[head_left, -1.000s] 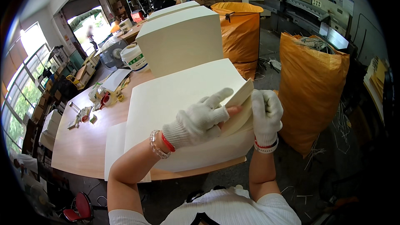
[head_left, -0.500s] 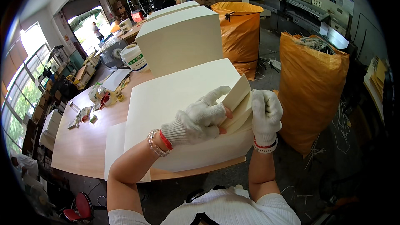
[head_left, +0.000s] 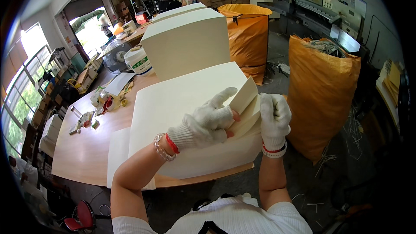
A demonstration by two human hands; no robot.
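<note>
A thick stack of large cream paper sheets (head_left: 173, 97) lies in front of me, its right corner bent up into curled flaps. My left hand (head_left: 206, 119), in a white knit glove with two bare fingertips, rests on the stack. Its fingers hold the raised paper flap (head_left: 243, 95), one stretched behind it and the bare tips in front. At the corner my right hand (head_left: 275, 115), gloved too, is closed with its fingers curled in, pinching the edge of the lifted sheets. How many sheets it grips is hidden.
Behind stands a taller paper block (head_left: 186, 45). A white tub (head_left: 138, 60), a fan (head_left: 116, 56) and small tools and tape (head_left: 106, 102) are on the wooden table (head_left: 86, 147). Orange sacks (head_left: 320, 99) of paper scraps stand at right, near a machine (head_left: 320, 8). People are farther back.
The view has shifted slightly. Both hands keep nearly the same place and hold on the bent corner. A distant person by the doorway has moved a little to the right.
</note>
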